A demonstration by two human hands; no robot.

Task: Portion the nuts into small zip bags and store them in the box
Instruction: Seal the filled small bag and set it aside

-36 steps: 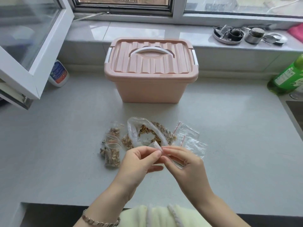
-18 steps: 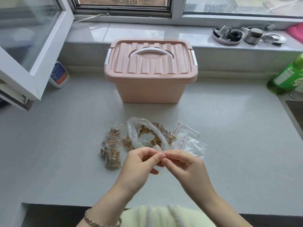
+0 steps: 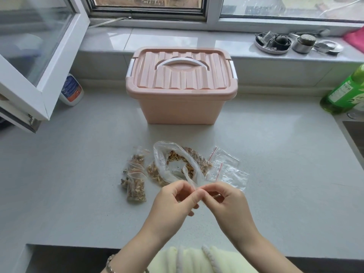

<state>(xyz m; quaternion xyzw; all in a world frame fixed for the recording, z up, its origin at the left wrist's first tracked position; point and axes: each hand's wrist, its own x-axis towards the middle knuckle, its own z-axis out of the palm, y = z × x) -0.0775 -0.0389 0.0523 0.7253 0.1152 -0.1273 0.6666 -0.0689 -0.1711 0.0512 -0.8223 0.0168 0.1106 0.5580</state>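
A pink lidded box [image 3: 181,107] with a white handle stands shut at the back of the counter. In front of it lies a large clear bag of nuts [image 3: 177,164], its mouth open. Filled small zip bags [image 3: 136,178] lie to its left, empty zip bags [image 3: 226,168] to its right. My left hand [image 3: 173,203] and my right hand [image 3: 226,201] meet fingertip to fingertip just before the big bag. Both pinch a small clear zip bag [image 3: 194,186], which is mostly hidden between the fingers.
A white bottle [image 3: 71,89] stands at the back left under the open window frame [image 3: 39,79]. A green bottle [image 3: 344,91] stands at the right by a sink edge [image 3: 352,131]. Metal dishes [image 3: 295,43] sit on the sill.
Both hands have drawn slightly toward me and closed tighter together over the small bag, so less of it shows. Nothing else on the counter has moved.
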